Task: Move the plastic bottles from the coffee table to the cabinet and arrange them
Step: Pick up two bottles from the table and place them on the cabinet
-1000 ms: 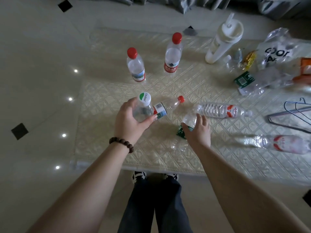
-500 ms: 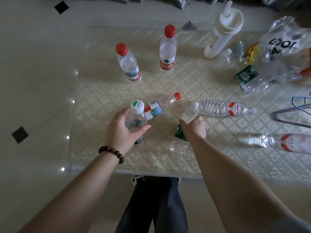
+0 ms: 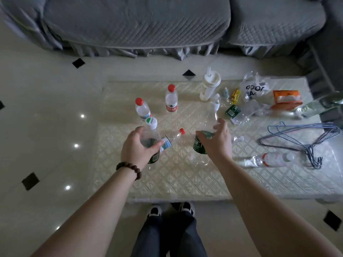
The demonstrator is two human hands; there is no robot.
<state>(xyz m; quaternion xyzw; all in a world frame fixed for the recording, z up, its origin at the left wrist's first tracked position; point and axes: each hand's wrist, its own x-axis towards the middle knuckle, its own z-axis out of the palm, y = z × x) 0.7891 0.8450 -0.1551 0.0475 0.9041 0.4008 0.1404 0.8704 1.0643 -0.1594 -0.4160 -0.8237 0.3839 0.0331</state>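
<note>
My left hand (image 3: 136, 147) grips a clear green-label bottle with a white-and-green cap (image 3: 151, 125), held upright above the coffee table (image 3: 176, 182). My right hand (image 3: 216, 140) holds a second clear green-label bottle (image 3: 211, 117), raised off the table with its cap pointing away. A small red-capped bottle (image 3: 171, 137) lies between my hands. Two red-capped bottles (image 3: 142, 109) (image 3: 171, 98) stand further back. One red-label bottle (image 3: 267, 160) lies at the right.
A white tumbler (image 3: 210, 86), plastic bags (image 3: 253, 89), an orange tissue pack (image 3: 285, 96) and snack wrappers crowd the table's far right. Wire hangers (image 3: 300, 138) lie at the right. A grey sofa (image 3: 139, 25) stands behind the table. My feet are at the near edge.
My right hand has lifted its green-label bottle off the table and tipped it upright. The left hand keeps its bottle raised. The view has tilted up, showing the sofa.
</note>
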